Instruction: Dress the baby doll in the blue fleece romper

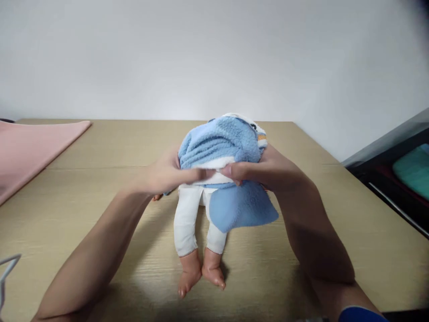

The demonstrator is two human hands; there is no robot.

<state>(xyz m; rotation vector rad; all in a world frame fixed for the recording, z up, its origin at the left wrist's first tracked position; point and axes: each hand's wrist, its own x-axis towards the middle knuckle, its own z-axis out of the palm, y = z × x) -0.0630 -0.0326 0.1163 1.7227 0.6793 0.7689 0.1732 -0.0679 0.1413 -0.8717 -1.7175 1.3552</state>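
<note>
Blue plush garment (217, 138) is gripped between two bare hands above a wooden tabletop (100, 214), its folds bunched over the upper body of a doll (186, 219). One flank is held by the left hand (166, 173), the other by the right hand (273, 169), and both thumbs are brought nearly tip to tip across a white band (223, 163) along the near side. By that opposed hold, it appears, the cloth is kept gathered and evenly supported from both sides. How the remaining fingers are set cannot be told, as most are hidden by the fabric. A dark eye (254, 126) and an orange patch (262, 137) are shown at the garment's far right corner, while a loose blue flap (243, 205) is left hanging over one of the doll's legs, seemingly because it is pinned by neither hand. The doll's white-clad legs are pointed toward the person, bare feet (190, 273) nearest, perhaps so that its body is kept squarely between the forearms. Its head is not seen. Pink cloth (36, 152) is spread at the far left, well apart from the work.
</note>
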